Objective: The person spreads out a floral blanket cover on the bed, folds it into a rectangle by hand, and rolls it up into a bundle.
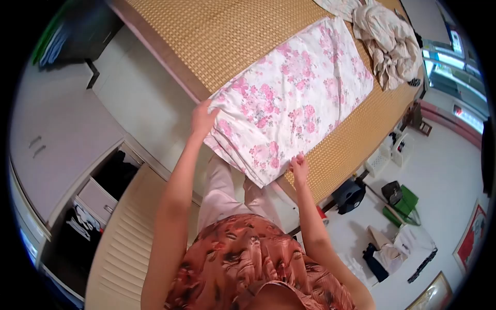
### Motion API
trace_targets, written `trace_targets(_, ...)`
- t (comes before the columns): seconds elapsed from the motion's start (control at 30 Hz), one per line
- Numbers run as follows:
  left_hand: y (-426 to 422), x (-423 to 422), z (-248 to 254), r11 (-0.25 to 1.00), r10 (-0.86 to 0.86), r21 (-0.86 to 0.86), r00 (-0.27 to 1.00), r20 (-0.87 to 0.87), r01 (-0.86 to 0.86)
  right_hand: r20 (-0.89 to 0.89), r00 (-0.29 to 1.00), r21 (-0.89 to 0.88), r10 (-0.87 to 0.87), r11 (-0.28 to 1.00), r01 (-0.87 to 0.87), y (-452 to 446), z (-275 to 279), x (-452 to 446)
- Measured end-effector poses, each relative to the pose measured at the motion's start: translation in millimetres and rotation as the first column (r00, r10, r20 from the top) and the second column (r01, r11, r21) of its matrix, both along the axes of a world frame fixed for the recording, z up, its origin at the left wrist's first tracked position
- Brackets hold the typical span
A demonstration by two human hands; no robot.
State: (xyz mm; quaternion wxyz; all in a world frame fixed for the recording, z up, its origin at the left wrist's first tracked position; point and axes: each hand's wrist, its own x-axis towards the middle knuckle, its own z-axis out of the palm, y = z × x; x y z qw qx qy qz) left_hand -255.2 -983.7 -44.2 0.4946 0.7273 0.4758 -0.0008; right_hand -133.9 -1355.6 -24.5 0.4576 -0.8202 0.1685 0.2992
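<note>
A white cloth with pink flowers (289,90), which looks like a folded bed sheet, lies in a long rectangle on the woven mat (191,31). Its near end hangs a little over the bed's edge, with several layers showing there. At the near left corner, my left hand (204,119) has its fingers closed on the sheet's edge. My right hand (298,166) is at the near right side, fingers curled and pinching the sheet's edge. The sheet surface between both hands is mostly flat, with slight creases.
A crumpled pale cloth (387,44) lies at the bed's far right. Left of me are open drawers (95,201) with dark clothes and a beige slatted surface (129,248). On the right floor are a green bag (405,204), a dark bag (349,195) and a white basket (378,160).
</note>
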Motion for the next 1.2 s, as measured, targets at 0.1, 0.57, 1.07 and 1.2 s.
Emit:
trace_targets(0.1,2,2,-26,0.957,-0.026,0.291,0.998,0.05,0.011,-0.072,0.995,-0.053,-0.067,0.997,0.063,-31,-7,-30)
trace_targets(0.57,16,27,103,0.663,-0.045,-0.747,0.999,0.018,0.043,-0.385,0.922,0.406,-0.041,0.89,0.209,-1,86,-18)
trace_targets(1.07,6,40,320,0.429,0.164,-0.848,0.896,0.412,0.311,0.134,0.991,0.419,-0.015,0.907,-0.043,-31,322,5)
trace_targets(1.2,52,26,336,0.321,0.252,-0.909,0.901,0.353,0.267,0.173,0.975,0.475,-0.139,0.879,0.042,22,374,-9)
